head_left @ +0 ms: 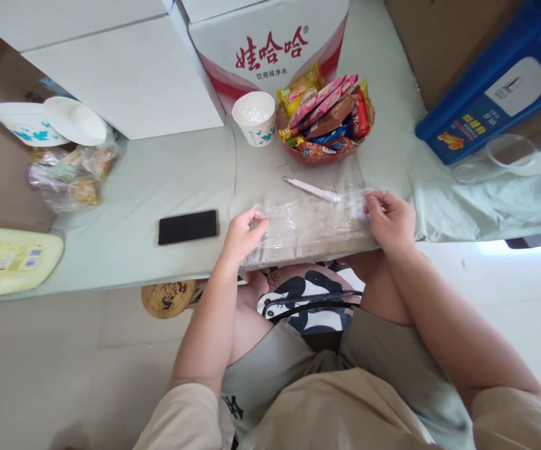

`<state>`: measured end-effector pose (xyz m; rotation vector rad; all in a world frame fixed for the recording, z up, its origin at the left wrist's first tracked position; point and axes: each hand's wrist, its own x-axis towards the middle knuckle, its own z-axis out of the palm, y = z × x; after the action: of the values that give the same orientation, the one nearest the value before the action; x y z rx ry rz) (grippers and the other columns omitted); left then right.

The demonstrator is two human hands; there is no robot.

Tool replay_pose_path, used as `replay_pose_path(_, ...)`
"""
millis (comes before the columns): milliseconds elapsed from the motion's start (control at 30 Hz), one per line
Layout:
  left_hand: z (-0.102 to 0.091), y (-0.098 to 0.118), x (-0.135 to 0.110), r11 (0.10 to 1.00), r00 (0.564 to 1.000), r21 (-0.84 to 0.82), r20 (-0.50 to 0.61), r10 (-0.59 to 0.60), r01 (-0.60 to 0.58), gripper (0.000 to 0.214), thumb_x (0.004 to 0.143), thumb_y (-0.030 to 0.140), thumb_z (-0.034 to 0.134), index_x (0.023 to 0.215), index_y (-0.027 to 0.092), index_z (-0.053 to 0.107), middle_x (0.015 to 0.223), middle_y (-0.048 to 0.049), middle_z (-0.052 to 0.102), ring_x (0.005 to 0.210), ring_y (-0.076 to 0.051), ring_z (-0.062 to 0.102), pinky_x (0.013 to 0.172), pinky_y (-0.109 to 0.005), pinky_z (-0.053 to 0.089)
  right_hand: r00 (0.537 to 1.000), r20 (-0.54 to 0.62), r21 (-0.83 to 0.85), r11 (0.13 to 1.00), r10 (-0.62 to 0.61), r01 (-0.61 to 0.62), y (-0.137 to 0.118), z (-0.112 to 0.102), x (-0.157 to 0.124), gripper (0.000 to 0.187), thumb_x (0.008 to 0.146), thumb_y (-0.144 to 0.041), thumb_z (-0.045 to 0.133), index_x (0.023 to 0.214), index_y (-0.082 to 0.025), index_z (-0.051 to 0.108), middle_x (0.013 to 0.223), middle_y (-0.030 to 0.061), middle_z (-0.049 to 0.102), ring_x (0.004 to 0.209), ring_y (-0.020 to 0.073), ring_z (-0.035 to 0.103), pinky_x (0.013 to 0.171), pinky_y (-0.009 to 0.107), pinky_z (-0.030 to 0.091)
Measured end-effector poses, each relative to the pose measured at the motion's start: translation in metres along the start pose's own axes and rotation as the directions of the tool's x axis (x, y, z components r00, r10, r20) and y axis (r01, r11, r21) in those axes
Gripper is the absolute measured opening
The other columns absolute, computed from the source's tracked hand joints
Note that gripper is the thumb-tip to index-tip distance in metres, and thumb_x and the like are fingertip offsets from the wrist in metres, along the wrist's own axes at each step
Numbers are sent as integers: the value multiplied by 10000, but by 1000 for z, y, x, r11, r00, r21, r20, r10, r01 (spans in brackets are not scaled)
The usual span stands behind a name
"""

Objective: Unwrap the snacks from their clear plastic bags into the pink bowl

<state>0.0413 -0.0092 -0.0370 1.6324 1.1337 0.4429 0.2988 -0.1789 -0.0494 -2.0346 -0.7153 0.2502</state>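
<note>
A clear plastic bag (308, 220) lies flat on the pale green table (157, 181) at its front edge. My left hand (242, 232) pinches the bag's left end with closed fingers. At the bag's right end, my right hand (391, 219) pinches it the same way. A white pen-like stick (311, 189) rests just behind the bag. Further back stands a reddish bowl (319, 157) heaped with wrapped snacks (329, 112), and a white paper cup (254, 117) sits to its left.
A black phone (188, 226) lies left of my left hand. White boxes (124, 75) and a printed carton (270, 44) line the back. Paper bowls (49, 122) and bagged snacks (70, 175) sit far left; a yellow jug (12, 259) and blue jug (495, 87) flank the table.
</note>
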Motion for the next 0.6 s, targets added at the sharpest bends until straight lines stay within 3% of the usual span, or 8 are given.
replay_pose_path(67, -3, -5, 0, 993, 997, 103, -56, 60, -54, 93, 774, 273, 645, 727, 208, 597, 1081, -90, 784, 656, -159, 636, 524, -262, 494, 1000, 8, -49, 999, 6, -6, 0, 0, 1, 187, 856, -329, 590, 923, -217, 723, 760, 20, 708, 540, 146, 556, 620, 319, 495)
replay_pose_path(133, -5, -7, 0, 979, 989, 174, -85, 123, -106, 95, 776, 243, 631, 699, 208, 589, 1178, -101, 770, 912, -229, 709, 750, -338, 566, 999, 31, -111, 994, -13, 17, 3, 2, 2, 206, 845, -319, 590, 968, -221, 723, 863, 34, 730, 516, 138, 527, 695, 368, 522)
replay_pose_path(200, -6, -7, 1, 964, 985, 231, -78, 157, -135, 86, 763, 228, 638, 692, 207, 596, 1252, -103, 746, 1115, -277, 691, 949, -411, 535, 997, 25, -183, 980, -73, 76, 6, 4, 3, 223, 841, -321, 593, 1000, -224, 716, 995, 65, 732, 560, 154, 557, 795, 423, 534)
replay_pose_path(267, -6, -5, 1, 959, 984, 238, -57, 171, -153, 84, 758, 234, 648, 693, 207, 601, 1263, -101, 741, 1183, -290, 671, 1022, -436, 499, 988, -6, -234, 961, -156, 150, 8, 7, 5, 263, 837, -327, 601, 1063, -234, 700, 1135, 101, 709, 710, 208, 637, 877, 463, 529)
replay_pose_path(367, -5, -3, 1, 974, 982, 141, -35, 184, -177, 117, 786, 287, 647, 713, 209, 600, 1129, -90, 776, 1079, -259, 698, 915, -381, 537, 973, -26, -241, 946, -229, 216, 10, 10, 6, 316, 826, -334, 618, 1126, -250, 669, 1203, 117, 687, 895, 266, 663, 914, 485, 525)
replay_pose_path(500, -5, -4, 4, 990, 975, -2, -178, 136, -139, 178, 807, 374, 656, 753, 210, 611, 1018, -58, 764, 698, -148, 632, 588, -255, 478, 983, -26, -147, 973, -181, 175, 4, 9, 5, 131, 840, -329, 597, 907, -234, 655, 1021, 77, 691, 629, 163, 562, 754, 407, 531)
replay_pose_path(600, -6, -4, 7, 983, 951, -13, -253, 176, -185, 223, 808, 418, 665, 738, 211, 621, 781, -17, 687, 607, -120, 554, 554, -242, 435, 995, -6, -57, 994, -98, 98, -1, 7, 3, 100, 854, -332, 588, 839, -237, 616, 819, 16, 639, 564, 135, 512, 634, 339, 482)
